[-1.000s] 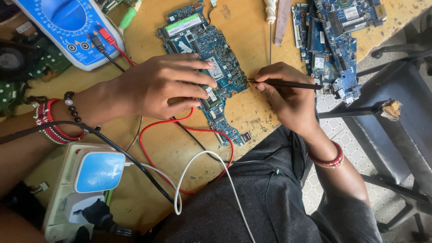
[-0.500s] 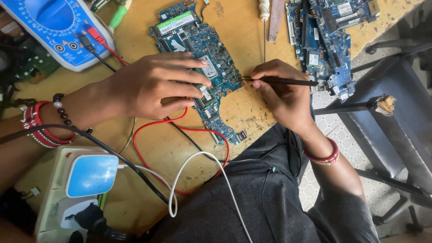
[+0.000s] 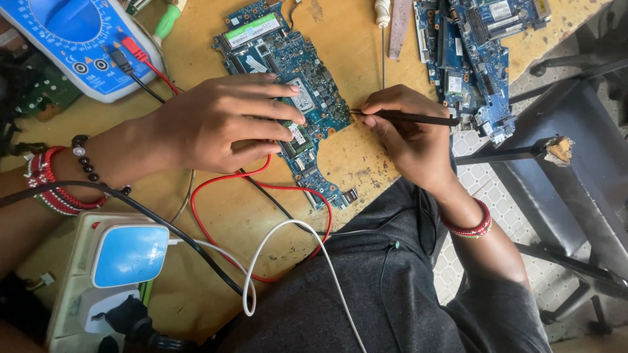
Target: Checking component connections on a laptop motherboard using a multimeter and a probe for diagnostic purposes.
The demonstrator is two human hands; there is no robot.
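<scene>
Lap: your dark-clothed knees fill the near edge; a white cable (image 3: 288, 261) loops over them from the small blue-and-white box (image 3: 127, 255) at your near left, which sits on a pale power strip (image 3: 72, 314).
Leads: one red wire (image 3: 216, 242) and one black wire (image 3: 275, 202) curl on the wooden worktop (image 3: 216, 209) under your left wrist.
Left hand: your left hand (image 3: 216, 124) lies flat, fingers (image 3: 275, 121) stretched out and pressing down on the blue circuit board (image 3: 288, 78); it clasps nothing, only steadies the board.
Right hand: your right hand (image 3: 405, 131) has its fingers closed on a thin black probe (image 3: 405, 117), pinched like a pen, its tip at the board's right edge.
Board: it lies diagonally in the middle of the worktop, between your hands, bare and out of any case.
Progress: by my judgement you are mid-probe; the board lies open and held, the tip is in place, and nothing shows the work finished.
Count: two hands, one probe in hand, one board under work, a pile of other blue boards (image 3: 471, 59) at far right whose number I cannot tell.
Far: one blue multimeter (image 3: 72, 46) at far left with red and black plugs in it.
</scene>
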